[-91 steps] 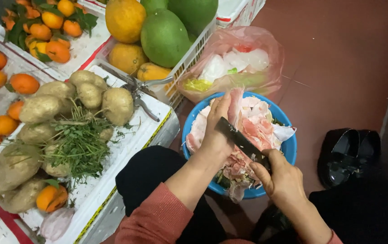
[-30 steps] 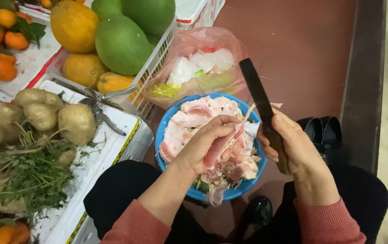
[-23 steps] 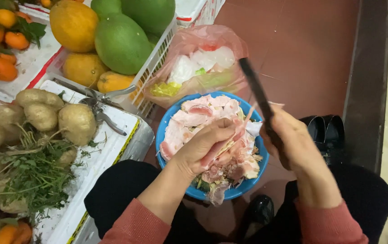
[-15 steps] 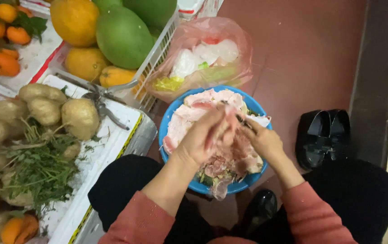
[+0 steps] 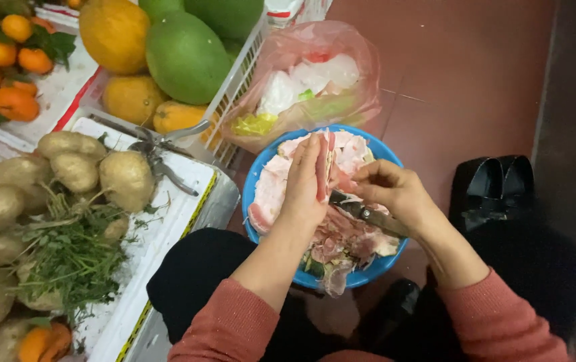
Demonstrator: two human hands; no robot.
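Observation:
A blue bowl on my lap holds pink and white peel pieces. Over it my left hand holds a pink fruit piece upright between fingers and thumb. My right hand grips a dark-bladed knife by its handle, the blade lying low across the bowl and pointing toward the piece in my left hand. The blade's tip is hidden behind my left hand.
A pink plastic bag with white scraps lies behind the bowl. Large green and yellow pomelos fill a white basket. Left are tubers, green herbs, scissors and tangerines on white boxes. Black shoes stand right.
My right hand brought the knife down from upright above the bowl to low across it, close to my left hand. My left hand lifted the pink piece upright.

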